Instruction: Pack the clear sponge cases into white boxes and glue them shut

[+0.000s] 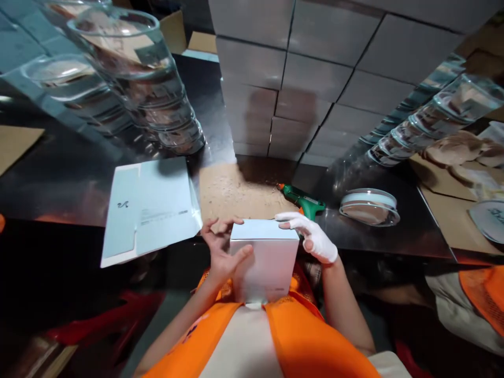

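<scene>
A closed white box (264, 268) stands upright against my front, at the near table edge. My left hand (224, 252) is bare and grips its left side, with the thumb on the face toward me. My right hand (313, 239) wears a white glove with bare fingertips showing. Its fingers stretch over the box's top right edge and touch the top, while the thumb stays off the side. Behind the box lies a green glue gun (305, 202) with an orange nozzle, on a piece of brown cardboard (224, 189).
A flattened white carton (161, 202) lies to the left, overhanging the table edge. Stacked glass bowls (157, 100) rise behind it. White boxes (252, 63) form a wall at the back. Right of the glue gun are a glass dish (369, 207) and more stacked glassware (425, 126). Another person's orange vest (486, 296) shows at right.
</scene>
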Motion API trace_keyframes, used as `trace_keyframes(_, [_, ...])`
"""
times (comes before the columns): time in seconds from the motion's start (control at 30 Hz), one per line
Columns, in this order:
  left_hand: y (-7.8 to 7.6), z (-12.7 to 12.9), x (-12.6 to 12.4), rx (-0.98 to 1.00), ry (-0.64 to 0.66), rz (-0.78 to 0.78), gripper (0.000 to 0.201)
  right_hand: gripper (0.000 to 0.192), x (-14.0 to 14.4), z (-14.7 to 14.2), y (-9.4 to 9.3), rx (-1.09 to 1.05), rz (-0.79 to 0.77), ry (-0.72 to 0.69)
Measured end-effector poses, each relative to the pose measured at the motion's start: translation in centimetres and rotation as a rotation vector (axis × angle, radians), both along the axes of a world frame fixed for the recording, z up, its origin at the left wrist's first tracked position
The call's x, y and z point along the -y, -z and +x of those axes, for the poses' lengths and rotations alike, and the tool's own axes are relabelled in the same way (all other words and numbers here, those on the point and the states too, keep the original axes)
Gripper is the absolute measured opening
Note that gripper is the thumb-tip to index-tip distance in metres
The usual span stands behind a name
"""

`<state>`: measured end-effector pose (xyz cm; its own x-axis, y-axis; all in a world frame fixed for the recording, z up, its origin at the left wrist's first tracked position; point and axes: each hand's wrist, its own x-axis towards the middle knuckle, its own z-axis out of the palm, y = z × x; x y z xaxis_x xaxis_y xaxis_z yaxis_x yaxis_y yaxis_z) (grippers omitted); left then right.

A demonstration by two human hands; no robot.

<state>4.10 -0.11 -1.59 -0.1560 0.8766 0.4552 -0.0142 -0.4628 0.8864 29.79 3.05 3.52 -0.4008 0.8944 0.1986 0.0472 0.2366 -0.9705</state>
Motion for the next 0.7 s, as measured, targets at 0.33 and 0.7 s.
trace_keyframes(0.33, [-0.9, -0.6, -0.1, -0.042, 0.105, -0.124, 0.028, 0.019, 0.9, -2.0, -0.1, 0.171, 0.303, -0.064])
trace_keyframes(0.7, [-3.1, -2.2, -2.2, 0.34, -0.412, -0.336, 0.045, 0.051, 8.7, 2.2, 2.4, 0.185, -0.701, -0.021])
